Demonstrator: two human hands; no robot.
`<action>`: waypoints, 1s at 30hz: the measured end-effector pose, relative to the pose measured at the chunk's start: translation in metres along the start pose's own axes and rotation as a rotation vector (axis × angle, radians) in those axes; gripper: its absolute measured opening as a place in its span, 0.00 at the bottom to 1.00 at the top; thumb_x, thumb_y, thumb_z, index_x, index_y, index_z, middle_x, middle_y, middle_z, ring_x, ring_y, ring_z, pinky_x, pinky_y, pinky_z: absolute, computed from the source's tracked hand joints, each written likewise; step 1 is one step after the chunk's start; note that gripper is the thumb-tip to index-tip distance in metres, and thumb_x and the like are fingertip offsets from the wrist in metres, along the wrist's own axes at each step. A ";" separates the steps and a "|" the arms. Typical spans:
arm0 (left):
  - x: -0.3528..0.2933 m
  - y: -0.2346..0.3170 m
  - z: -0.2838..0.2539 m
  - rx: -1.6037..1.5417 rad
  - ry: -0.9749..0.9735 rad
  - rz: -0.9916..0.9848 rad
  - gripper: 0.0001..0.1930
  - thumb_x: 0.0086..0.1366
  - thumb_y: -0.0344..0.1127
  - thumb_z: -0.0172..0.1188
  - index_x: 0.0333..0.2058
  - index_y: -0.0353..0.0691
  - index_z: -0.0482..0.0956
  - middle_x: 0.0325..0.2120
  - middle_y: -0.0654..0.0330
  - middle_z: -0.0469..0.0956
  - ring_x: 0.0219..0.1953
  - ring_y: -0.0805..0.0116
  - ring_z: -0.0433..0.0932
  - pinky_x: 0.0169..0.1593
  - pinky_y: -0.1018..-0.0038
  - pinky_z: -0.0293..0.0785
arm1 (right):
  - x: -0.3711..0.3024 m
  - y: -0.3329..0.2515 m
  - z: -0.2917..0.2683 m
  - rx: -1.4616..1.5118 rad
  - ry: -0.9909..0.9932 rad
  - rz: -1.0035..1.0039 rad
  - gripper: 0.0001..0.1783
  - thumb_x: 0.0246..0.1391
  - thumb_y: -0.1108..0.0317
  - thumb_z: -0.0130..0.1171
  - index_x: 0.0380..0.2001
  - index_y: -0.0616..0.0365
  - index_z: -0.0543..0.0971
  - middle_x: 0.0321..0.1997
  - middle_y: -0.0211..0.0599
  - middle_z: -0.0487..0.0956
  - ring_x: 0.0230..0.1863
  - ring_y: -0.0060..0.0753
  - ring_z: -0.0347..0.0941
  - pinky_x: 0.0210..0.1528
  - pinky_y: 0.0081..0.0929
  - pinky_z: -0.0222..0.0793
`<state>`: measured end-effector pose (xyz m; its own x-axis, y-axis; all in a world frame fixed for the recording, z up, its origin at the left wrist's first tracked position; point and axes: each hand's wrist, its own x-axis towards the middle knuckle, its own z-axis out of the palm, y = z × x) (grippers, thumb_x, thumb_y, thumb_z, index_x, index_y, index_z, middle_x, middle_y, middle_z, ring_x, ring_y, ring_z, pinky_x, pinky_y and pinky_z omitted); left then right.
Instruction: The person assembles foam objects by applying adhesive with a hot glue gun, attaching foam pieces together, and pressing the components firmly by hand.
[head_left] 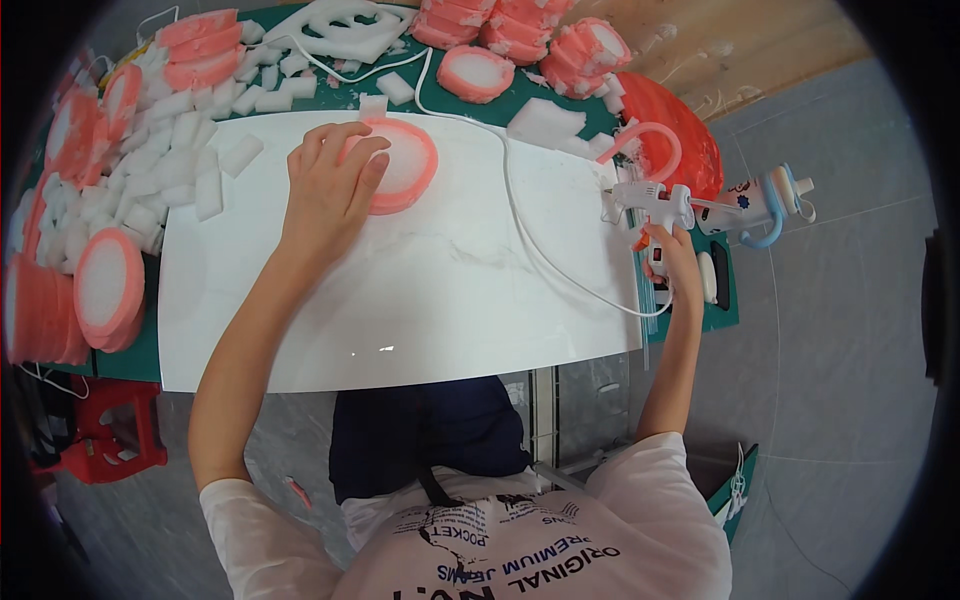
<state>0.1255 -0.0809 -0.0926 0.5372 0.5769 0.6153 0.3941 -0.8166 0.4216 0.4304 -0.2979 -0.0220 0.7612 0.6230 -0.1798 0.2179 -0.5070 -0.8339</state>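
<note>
On the white board lies an oval white foam disc (408, 172) with a pink rim. My left hand (335, 170) rests over its left side, fingers bent around the rim and thumb on top. A small white foam block (373, 106) sits against the disc's far edge. At the board's right end my right hand (672, 262) is closed around the handle of a white glue gun (655, 200) with an orange trigger. A clear stick pokes out of the gun's back, and its nozzle points left. The gun's white cord (535, 250) curves across the board.
Loose white foam blocks (150, 180) heap at the left. Pink-rimmed discs stack at near left (108, 285) and far side (475, 73). A red sheet (690, 130), a pink strip (675, 150) and a bottle with a blue handle (750, 205) are at the right. A red stool (115, 430) stands below left.
</note>
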 end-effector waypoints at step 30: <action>0.000 0.002 -0.001 0.003 -0.010 -0.009 0.13 0.63 0.42 0.41 0.37 0.43 0.72 0.43 0.60 0.66 0.49 0.62 0.59 0.50 0.65 0.50 | -0.007 -0.015 -0.005 -0.215 0.043 0.044 0.15 0.45 0.63 0.49 0.29 0.66 0.70 0.19 0.35 0.71 0.08 0.22 0.61 0.07 0.18 0.51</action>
<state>0.1257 -0.0821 -0.0915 0.5411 0.5844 0.6047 0.4013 -0.8114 0.4250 0.4243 -0.2978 -0.0058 0.7973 0.5737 -0.1878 0.3052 -0.6515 -0.6945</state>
